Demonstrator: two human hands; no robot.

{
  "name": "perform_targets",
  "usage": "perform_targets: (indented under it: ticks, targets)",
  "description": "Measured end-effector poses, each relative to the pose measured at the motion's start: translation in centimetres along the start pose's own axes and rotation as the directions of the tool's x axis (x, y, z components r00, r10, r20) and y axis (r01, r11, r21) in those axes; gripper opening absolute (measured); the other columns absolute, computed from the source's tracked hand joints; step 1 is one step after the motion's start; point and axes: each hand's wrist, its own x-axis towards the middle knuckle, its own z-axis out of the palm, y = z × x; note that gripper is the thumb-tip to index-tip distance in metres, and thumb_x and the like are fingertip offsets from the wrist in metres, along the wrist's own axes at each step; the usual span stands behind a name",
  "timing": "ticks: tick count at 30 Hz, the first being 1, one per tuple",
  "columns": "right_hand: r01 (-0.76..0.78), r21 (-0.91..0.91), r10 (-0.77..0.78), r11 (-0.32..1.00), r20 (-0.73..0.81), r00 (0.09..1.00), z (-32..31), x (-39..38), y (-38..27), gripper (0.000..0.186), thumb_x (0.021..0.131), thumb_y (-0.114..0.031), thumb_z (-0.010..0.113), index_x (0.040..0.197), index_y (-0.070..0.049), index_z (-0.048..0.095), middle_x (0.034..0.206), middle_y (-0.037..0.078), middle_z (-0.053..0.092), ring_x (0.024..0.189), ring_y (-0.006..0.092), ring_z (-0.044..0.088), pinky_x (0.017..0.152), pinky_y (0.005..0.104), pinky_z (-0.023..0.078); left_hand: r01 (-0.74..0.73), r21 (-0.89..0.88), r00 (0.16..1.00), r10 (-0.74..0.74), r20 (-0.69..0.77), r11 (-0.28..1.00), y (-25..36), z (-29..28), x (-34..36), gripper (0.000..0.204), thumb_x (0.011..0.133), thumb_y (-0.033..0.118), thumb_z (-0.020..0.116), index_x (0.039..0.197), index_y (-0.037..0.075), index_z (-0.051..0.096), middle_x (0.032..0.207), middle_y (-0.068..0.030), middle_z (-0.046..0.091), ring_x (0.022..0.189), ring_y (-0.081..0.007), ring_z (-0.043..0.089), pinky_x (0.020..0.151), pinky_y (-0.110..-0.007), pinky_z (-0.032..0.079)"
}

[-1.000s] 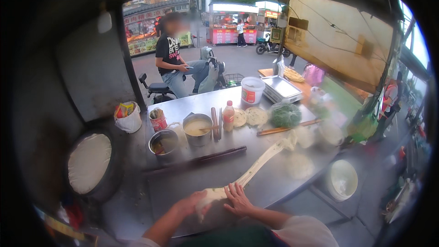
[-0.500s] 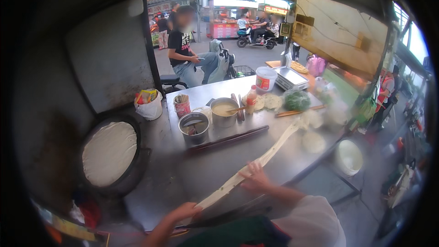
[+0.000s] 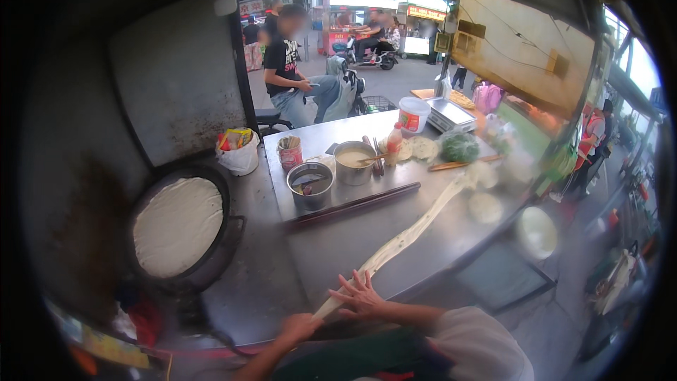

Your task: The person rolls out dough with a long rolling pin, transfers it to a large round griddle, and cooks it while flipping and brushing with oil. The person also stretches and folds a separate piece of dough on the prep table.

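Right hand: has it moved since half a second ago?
Yes. Judged against the dark rod, the right hand is now farther left and lower in the view, farther from the rod.

Head view: head-worn wide fisheye, set above the near side of the steel counter (image 3: 324, 254), facing down and outward across it.
Left hand (image 3: 300, 328) and right hand (image 3: 363, 300): close below, lower centre of the frame, viewed from above.
Round black pan (image 3: 217, 254): left of the frame, looked down into at a slant.
Street (image 3: 402, 85): upper centre, far off, at a shallow angle.
Wall panel (image 3: 183, 85): upper left, bowed by the lens.
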Motion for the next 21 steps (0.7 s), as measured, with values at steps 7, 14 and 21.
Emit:
perform_targets:
  ticks: [7,14,21]
  targets:
    - [0.328,0.313,-0.298,0.891,-0.142,0.944,4.7,1.3,-3.5,0.080,0.093,-0.055,0.054,0.159,-0.023,0.021,0.164,0.014,0.021,0.150,0.0416,0.016,0.113,0.0725,0.011,-0.163,-0.146,0.986,0.164,-0.004,0.976,-1.1,1.3,3.2,0.043,0.081,0.041,0.067,0.105,0.005,0.071,0.098,-0.0209,0.072,0.093,-0.0390,0.069,0.079,-0.048,0.053]
    - [0.350,0.050,-0.347,0.936,-0.053,0.936,4.1,1.1,-3.1,0.078,0.091,-0.052,0.057,0.157,-0.027,0.024,0.163,0.011,0.023,0.148,0.0449,0.020,0.107,0.0790,0.015,0.150,-0.227,0.971,-0.100,0.215,0.962,-3.2,1.9,-1.7,0.050,0.089,0.046,0.064,0.106,0.000,0.071,0.098,-0.0248,0.071,0.092,-0.0403,0.069,0.080,-0.049,0.052]
    - [0.362,0.051,-0.361,0.931,-0.017,0.932,4.4,1.5,-3.1,0.071,0.093,-0.049,0.056,0.154,-0.026,0.029,0.161,0.013,0.025,0.148,0.0470,0.018,0.106,0.0816,0.009,0.297,-0.418,0.955,-0.277,0.110,0.858,-4.8,4.2,-5.5,0.059,0.101,0.054,0.045,0.111,0.000,0.068,0.093,-0.0161,0.070,0.085,-0.0292,0.066,0.076,-0.042,0.050]
